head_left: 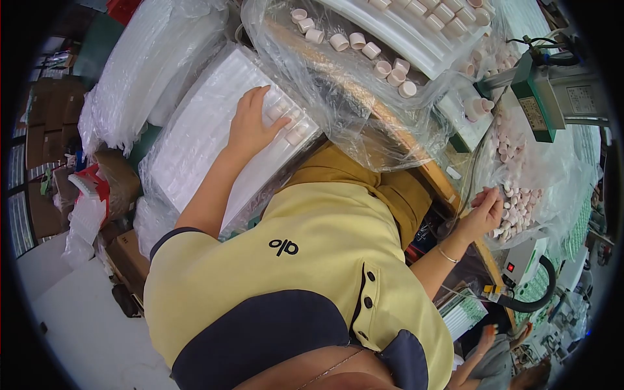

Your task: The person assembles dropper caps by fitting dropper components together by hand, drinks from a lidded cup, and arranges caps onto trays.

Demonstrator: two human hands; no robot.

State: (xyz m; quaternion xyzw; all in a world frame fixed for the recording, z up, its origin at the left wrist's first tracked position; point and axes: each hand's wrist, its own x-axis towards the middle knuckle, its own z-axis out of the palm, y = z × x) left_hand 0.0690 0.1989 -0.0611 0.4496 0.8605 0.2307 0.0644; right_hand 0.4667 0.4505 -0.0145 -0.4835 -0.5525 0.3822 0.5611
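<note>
My left hand [250, 123] is over a white foam-like tray [201, 130] wrapped in clear plastic. Its thumb and fingers are spread on either side of a few pale pink caps [296, 135] at the tray's corner, and the thumb touches them. My right hand [484, 211] is at the edge of a heap of small pale caps [518, 211] on clear plastic. Those fingers are curled together; whatever they hold, if anything, is hidden.
More pale caps [357, 41] lie on plastic along the wooden table edge [390, 120]. A white tray of caps [416, 39] is behind them. A green-and-white machine [536, 104] stands at right, beside a black hose [539, 299]. A co-worker [491, 361] sits at lower right.
</note>
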